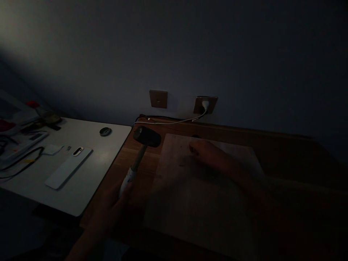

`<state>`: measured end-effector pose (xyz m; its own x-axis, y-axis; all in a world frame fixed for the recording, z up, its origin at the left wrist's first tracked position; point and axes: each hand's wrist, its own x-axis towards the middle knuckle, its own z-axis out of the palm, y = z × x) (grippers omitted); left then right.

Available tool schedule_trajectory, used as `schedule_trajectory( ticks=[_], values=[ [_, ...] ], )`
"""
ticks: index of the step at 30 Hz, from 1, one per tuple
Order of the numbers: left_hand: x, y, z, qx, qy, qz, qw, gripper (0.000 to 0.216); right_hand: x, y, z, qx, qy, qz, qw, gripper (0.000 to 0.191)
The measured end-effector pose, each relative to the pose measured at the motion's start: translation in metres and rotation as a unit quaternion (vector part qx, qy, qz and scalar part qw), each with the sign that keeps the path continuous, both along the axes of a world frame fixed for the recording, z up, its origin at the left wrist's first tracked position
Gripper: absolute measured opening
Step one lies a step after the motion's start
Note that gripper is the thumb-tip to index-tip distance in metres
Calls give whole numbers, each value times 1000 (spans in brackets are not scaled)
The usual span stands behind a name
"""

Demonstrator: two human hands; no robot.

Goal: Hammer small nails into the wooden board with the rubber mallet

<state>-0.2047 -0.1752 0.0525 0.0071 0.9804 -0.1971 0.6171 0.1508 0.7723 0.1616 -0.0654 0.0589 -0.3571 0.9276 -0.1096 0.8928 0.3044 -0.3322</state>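
A rubber mallet point(147, 136) with a dark head and a white grip is in my left hand point(116, 195), whose fingers are wrapped round the grip. The mallet's head points up and away from me, above the brown wooden table. To its right lies a flat wooden board point(174, 203). My right hand point(203, 150) is over the far part of this board, with its fingers curled together. Whatever these fingers may hold is hidden in the dim light. Small dark marks show on the board near the fingertips, too faint to identify.
A white table point(89, 188) adjoins on the left, bearing a phone point(67, 168), a small round dish point(105, 132), cables and a power strip point(25, 145). Behind, a wall has a socket with a white plug point(205, 105). A white cable point(168, 123) runs along the back edge.
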Motion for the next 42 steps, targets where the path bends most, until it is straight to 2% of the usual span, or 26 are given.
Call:
schedule_trajectory(
  ticks=[4,9,12,15,20,25,30,34,38,42],
  values=[
    [-9,6,6,-4,32,-16,999,61,-5,15,3,-23,12,23,999,13],
    [-10,19,25,19,67,-50,996,61,-8,32,-10,38,180,-14,983,10],
    [-13,27,30,17,96,-66,993,60,-10,34,-23,69,225,-13,972,6],
    [-14,33,33,14,116,-84,990,57,-11,30,-29,84,233,10,969,8],
    [-4,46,33,6,133,-113,985,53,-13,24,-28,78,227,33,970,11],
    [8,75,33,32,150,-172,973,47,-15,31,-36,75,221,-15,972,9],
    [18,99,41,40,155,-237,958,45,-15,41,-47,65,226,-39,971,29],
    [27,102,37,39,157,-251,954,46,-5,36,-47,55,240,-46,968,41],
    [34,98,27,29,177,-236,955,47,18,21,-38,78,274,-40,958,54],
    [38,93,22,7,186,-234,954,44,35,8,-27,100,254,-32,962,38]
  ],
)
